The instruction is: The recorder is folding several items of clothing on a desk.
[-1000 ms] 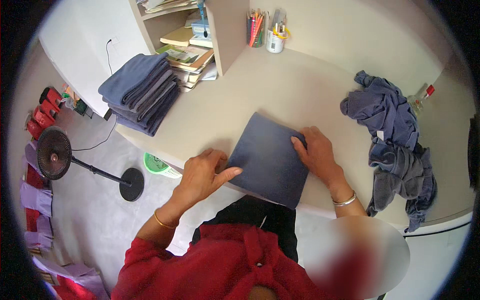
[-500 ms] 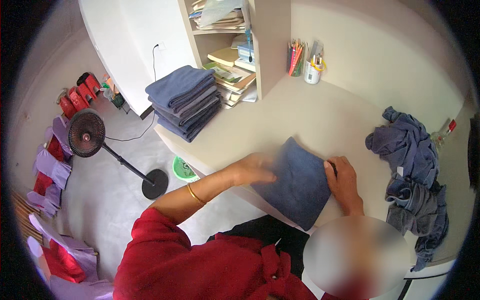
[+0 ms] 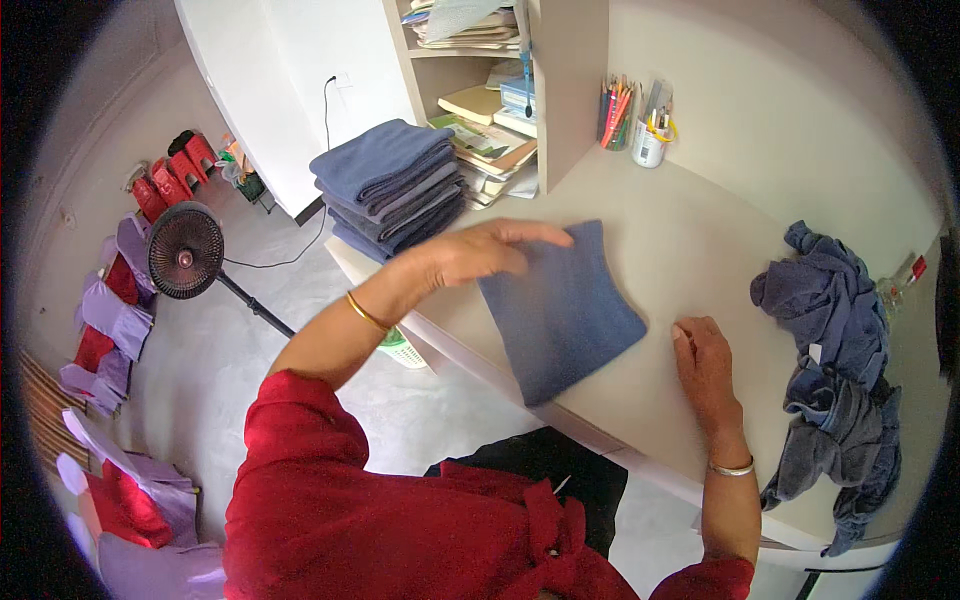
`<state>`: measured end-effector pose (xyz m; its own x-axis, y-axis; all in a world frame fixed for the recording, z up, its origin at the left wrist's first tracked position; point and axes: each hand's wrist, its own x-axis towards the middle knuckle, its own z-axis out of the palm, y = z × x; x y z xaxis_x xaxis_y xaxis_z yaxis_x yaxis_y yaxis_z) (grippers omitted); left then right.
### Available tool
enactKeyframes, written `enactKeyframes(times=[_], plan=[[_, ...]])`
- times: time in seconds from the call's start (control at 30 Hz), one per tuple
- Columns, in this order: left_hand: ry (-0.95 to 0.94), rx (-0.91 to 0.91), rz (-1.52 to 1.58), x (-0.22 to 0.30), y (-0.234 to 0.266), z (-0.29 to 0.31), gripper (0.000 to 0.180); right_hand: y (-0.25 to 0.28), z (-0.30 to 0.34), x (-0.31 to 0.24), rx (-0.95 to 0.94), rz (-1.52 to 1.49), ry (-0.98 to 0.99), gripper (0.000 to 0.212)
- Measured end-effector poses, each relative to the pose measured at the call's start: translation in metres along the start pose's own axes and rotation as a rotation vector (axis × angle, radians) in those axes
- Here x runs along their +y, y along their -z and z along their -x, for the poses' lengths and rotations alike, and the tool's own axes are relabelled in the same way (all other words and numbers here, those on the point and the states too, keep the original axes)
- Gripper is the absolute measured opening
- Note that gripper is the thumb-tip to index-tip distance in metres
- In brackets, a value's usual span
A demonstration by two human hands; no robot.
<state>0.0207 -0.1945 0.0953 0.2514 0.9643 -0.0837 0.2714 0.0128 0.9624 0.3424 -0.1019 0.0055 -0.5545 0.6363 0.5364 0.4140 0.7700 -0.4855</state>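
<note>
A folded blue-grey cloth (image 3: 570, 325), towel-like, lies on the desk in front of me, its near corner at the desk's front edge. My left hand (image 3: 495, 250) is over its far left part, the index finger stretched out and the others partly bent. Slight blur hides whether those fingers touch the fabric. To the right of the cloth, my right hand (image 3: 703, 365) rests on the desk with its fingers curled in and nothing visible in them. Beyond my left hand stands a stack of similar folded cloths (image 3: 385, 165).
Crumpled blue and grey cloths (image 3: 825, 300) lie along the desk's right side. A shelf (image 3: 572, 100) with papers and books rises at the back, beside pencils (image 3: 616, 115) and a white cup (image 3: 649, 150). On the floor at left are a black fan (image 3: 186, 250) and purple-covered chairs (image 3: 125, 320).
The cloth has shifted left and away from me across the desk and turned. My right hand has come off its edge onto the desk. My left hand has moved farther over it.
</note>
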Motion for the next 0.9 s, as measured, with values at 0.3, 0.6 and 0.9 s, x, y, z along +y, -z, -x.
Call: enactKeyframes(times=[0.3, 0.6, 0.9], plan=[[0.002, 0.199, -0.317, 0.055, 0.080, 0.020, 0.060, -0.003, 0.000, 0.005, -0.015, 0.007, -0.007, 0.007], [-0.184, 0.359, -0.400, 0.113, 0.171, 0.051, 0.061, -0.008, 0.002, 0.018, -0.013, 0.032, -0.021, 0.008], [-0.017, 0.687, -0.029, 0.033, 0.259, 0.090, 0.050, -0.004, 0.002, 0.013, -0.023, 0.051, 0.001, 0.009]])
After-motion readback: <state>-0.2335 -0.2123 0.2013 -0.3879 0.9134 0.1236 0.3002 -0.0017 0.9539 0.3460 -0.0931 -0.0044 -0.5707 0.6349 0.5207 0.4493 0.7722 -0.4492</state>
